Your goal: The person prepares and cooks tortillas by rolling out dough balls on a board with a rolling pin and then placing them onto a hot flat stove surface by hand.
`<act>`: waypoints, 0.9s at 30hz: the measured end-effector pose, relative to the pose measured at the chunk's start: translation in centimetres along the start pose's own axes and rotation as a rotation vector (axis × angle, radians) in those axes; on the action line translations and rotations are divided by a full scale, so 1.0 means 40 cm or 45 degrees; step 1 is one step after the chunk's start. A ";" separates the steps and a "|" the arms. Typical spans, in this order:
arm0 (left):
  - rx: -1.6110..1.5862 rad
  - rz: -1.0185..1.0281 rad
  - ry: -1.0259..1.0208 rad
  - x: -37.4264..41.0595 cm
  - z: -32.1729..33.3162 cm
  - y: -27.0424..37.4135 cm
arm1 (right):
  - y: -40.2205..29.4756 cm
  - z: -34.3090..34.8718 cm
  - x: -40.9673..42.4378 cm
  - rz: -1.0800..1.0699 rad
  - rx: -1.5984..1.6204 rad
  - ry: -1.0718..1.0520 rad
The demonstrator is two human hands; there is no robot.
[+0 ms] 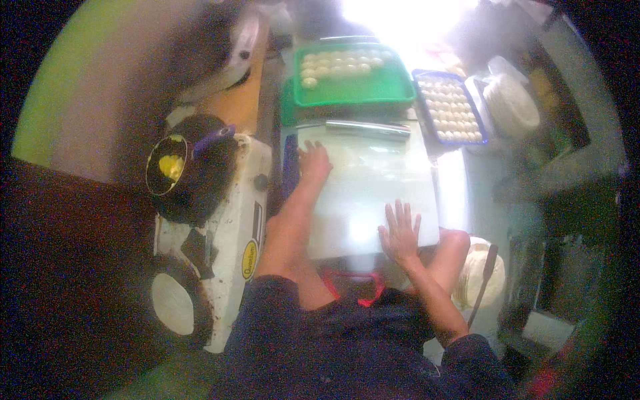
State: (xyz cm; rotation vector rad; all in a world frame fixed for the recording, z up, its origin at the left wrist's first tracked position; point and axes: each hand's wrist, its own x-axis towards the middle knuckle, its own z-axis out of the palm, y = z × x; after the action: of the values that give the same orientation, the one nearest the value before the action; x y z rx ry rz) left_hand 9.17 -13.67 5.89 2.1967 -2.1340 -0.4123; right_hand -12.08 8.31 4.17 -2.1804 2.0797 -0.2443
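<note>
A pale flat board (345,215) lies before me, shiny with reflections. My left hand (315,162) rests at its upper left edge, fingers apart and holding nothing. Over the lower right part of the board my right hand (401,232) is spread flat, also without anything in it. Whether its palm touches the surface, I cannot tell. A shiny metal rod (367,128) lies across the board's far edge. Beyond it a green plastic tray (370,90) holds rows of round white dough balls (337,65). More dough balls fill a blue-rimmed tray (484,135) at the upper right.
At left stands a white gas stove (230,200); on it are a small pan (155,185) with something yellow inside and a round pale plate or pan (172,303). Right of my knee, a long dark utensil (484,280) leans by a pale dough-like mass (472,270). Pale rounds are stacked (512,105) at upper right.
</note>
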 end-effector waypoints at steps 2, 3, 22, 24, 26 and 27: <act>0.049 0.032 -0.037 -0.026 -0.001 0.005 | 0.004 0.013 0.010 0.081 0.067 0.025; 0.089 0.057 -0.026 -0.032 -0.021 0.012 | 0.002 0.017 0.029 0.120 0.115 0.069; 0.072 0.434 0.242 -0.477 0.193 0.146 | -0.004 0.026 0.105 0.133 0.129 0.244; 0.070 0.449 0.241 -0.474 0.192 0.146 | -0.001 0.033 0.107 0.135 0.158 0.276; 0.058 0.446 0.227 -0.471 0.192 0.156 | 0.009 0.038 0.111 0.141 0.175 0.319; 0.057 0.438 0.219 -0.471 0.191 0.154 | 0.006 0.036 0.111 0.140 0.189 0.337</act>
State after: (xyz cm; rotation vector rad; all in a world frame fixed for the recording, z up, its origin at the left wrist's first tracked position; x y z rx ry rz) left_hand 1.24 5.79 2.77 1.7566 -2.3759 -0.1498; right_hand -11.83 3.82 2.88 -2.0342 2.2231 -0.6863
